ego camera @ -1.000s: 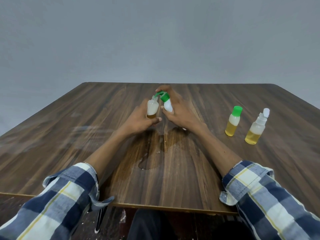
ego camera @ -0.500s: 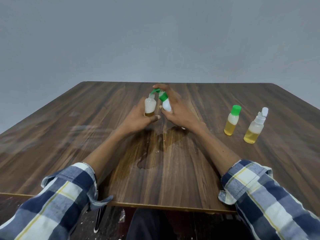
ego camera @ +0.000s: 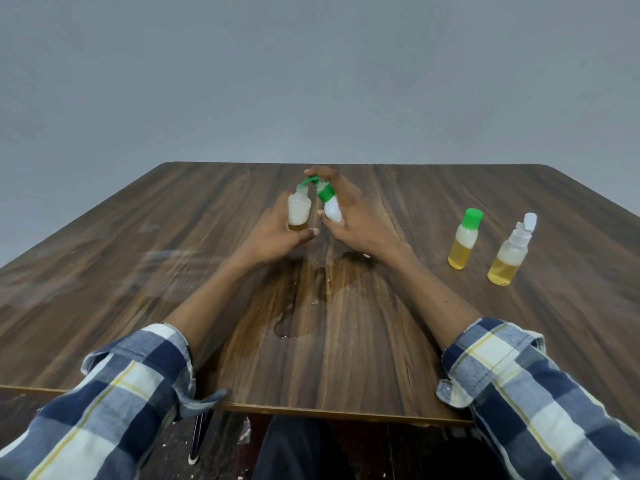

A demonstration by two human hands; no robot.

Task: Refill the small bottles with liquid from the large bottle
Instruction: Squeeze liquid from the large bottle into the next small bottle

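Since the earlier frame both hands have barely shifted; the pour goes on. The left hand (ego camera: pixel 277 233) has its fingers wrapped round an open small bottle (ego camera: pixel 299 211), only its bottom amber. The right hand (ego camera: pixel 349 216) grips the green-capped bottle (ego camera: pixel 329 204), tilted spout-first over it. At right on the tabletop (ego camera: pixel 104 244), two bottles (ego camera: pixel 464 240) (ego camera: pixel 509 254) stand roughly half full. A spill (ego camera: pixel 298 320) lies nearer. Filling looks early.

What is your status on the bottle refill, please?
Left hand grips open small bottle, little amber liquid inside. Right hand grips green-capped bottle, tipped, flip lid open, over its mouth. Spill puddle on table.
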